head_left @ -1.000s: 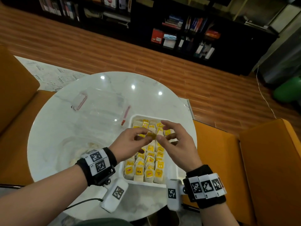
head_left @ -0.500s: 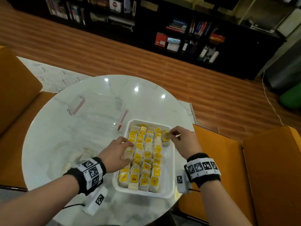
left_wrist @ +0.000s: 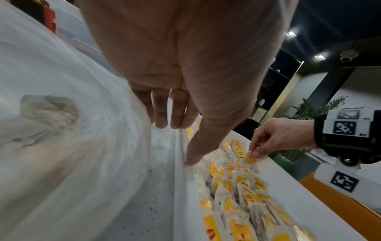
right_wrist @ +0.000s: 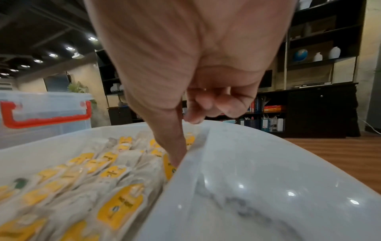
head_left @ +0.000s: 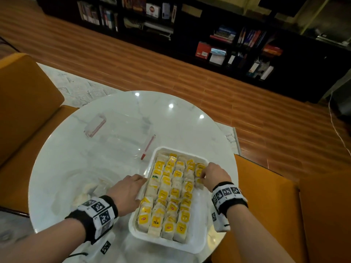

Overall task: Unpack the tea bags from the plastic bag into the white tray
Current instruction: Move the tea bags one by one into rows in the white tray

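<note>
A white tray (head_left: 190,245) near the table's front edge holds several rows of tea bags (head_left: 171,196) with yellow tags. My left hand (head_left: 142,186) rests on the tray's left rim (left_wrist: 179,179), fingers straight outside the wall and thumb tip at the inner edge. My right hand (head_left: 202,175) is at the tray's right column and pinches one tea bag (left_wrist: 249,159) by its yellow tag between thumb and forefinger. The other fingers are curled. The crumpled clear plastic bag (head_left: 85,190) lies left of the tray, with pale tea bags dimly showing inside.
A clear plastic box (head_left: 117,133) with red latches stands at the back left of the round marble table (head_left: 190,130). Orange seats (head_left: 266,196) flank the table on both sides. A dark bookshelf (head_left: 228,44) stands across the wooden floor.
Both hands held one tea bag together above the tray. They have parted: the right hand brought it down to the right column, and the left moved to the tray's left rim.
</note>
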The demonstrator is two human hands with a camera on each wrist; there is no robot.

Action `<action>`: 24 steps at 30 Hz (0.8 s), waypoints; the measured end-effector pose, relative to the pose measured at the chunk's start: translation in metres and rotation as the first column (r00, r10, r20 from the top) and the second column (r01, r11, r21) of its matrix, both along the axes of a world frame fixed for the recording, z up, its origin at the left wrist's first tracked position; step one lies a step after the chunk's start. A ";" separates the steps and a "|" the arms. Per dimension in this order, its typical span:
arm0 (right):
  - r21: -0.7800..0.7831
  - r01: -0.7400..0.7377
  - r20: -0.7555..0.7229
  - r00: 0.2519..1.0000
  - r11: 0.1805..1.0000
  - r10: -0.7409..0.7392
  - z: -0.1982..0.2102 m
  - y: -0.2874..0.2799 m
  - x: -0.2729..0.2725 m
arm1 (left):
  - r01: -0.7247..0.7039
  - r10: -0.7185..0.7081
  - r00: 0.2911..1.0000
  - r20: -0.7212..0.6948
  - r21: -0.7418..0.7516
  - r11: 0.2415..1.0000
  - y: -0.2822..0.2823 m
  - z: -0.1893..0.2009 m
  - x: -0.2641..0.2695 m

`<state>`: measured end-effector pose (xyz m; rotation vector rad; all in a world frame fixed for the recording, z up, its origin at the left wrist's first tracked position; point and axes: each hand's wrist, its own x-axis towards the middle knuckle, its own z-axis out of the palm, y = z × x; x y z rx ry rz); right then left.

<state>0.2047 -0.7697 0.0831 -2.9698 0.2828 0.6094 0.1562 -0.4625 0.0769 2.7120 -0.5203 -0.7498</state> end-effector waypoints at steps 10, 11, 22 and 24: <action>-0.006 0.018 0.015 1.000 1.000 -0.018 0.000 -0.001 -0.004 | 0.005 -0.005 1.000 0.019 -0.034 0.999 0.003 0.000 -0.001; 0.024 0.035 0.035 0.999 0.999 -0.036 0.003 -0.002 -0.006 | 0.009 -0.007 0.999 0.034 -0.050 0.999 0.004 -0.001 -0.001; 0.518 -0.259 0.393 0.918 0.815 0.042 0.057 0.120 -0.072 | -0.352 0.379 0.906 0.186 -0.163 0.922 0.113 0.026 -0.003; 0.574 -0.362 0.399 0.907 0.734 0.135 0.054 0.163 -0.080 | -0.333 0.325 0.932 0.161 0.021 0.943 0.132 0.024 -0.005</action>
